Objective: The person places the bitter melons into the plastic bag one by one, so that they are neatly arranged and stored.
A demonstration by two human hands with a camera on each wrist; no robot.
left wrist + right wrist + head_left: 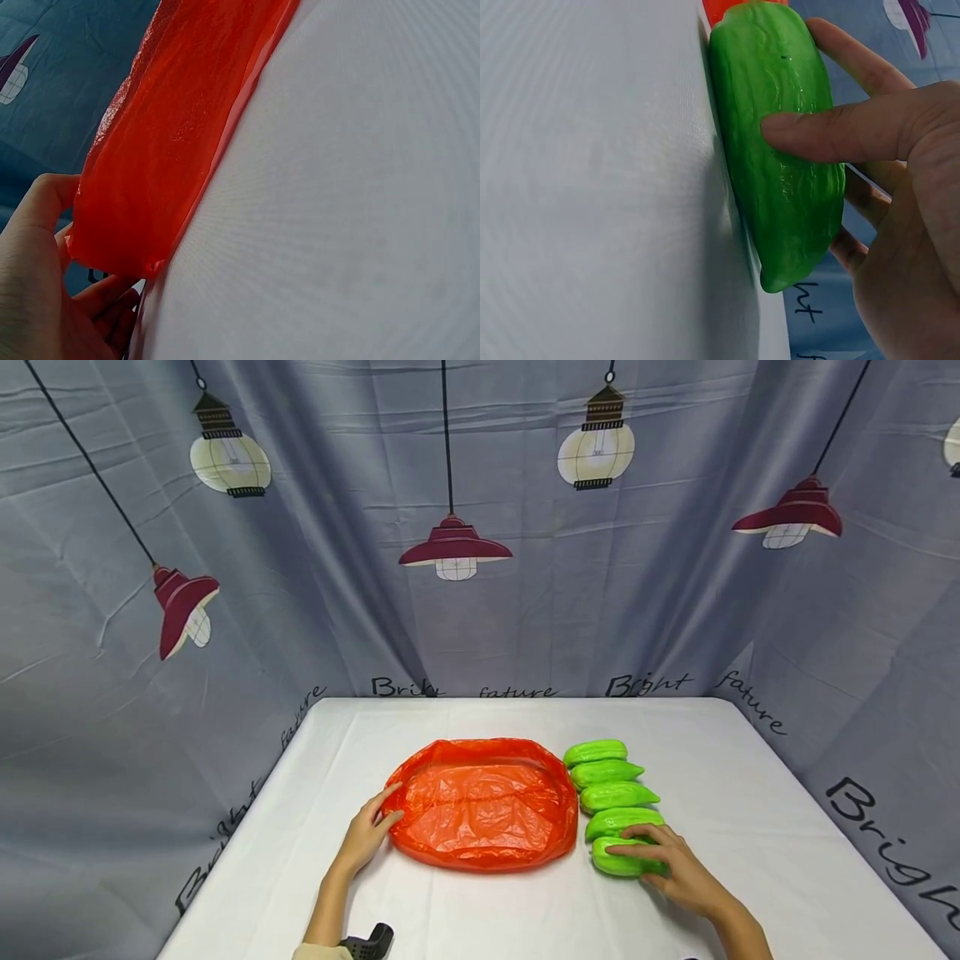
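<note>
A red plastic bag point(480, 810) lies spread wide on the table, its rim raised in a rounded outline. At its left end my left hand point(367, 831) holds the rim; in the left wrist view, fingers point(109, 296) lie by the end of the bag point(161, 142). To the bag's right, several green bitter melons point(615, 795) lie in a column, tips pointing right. My right hand point(686, 872) grips the nearest bitter melon point(776, 202), thumb on its near side and fingers on the far side. That melon lies close against the tabletop.
A white cloth covers the table point(480, 914). Grey-blue curtains point(525, 627) printed with lamps and lettering hang behind and at both sides. A black strap device point(369, 942) sits at my left wrist.
</note>
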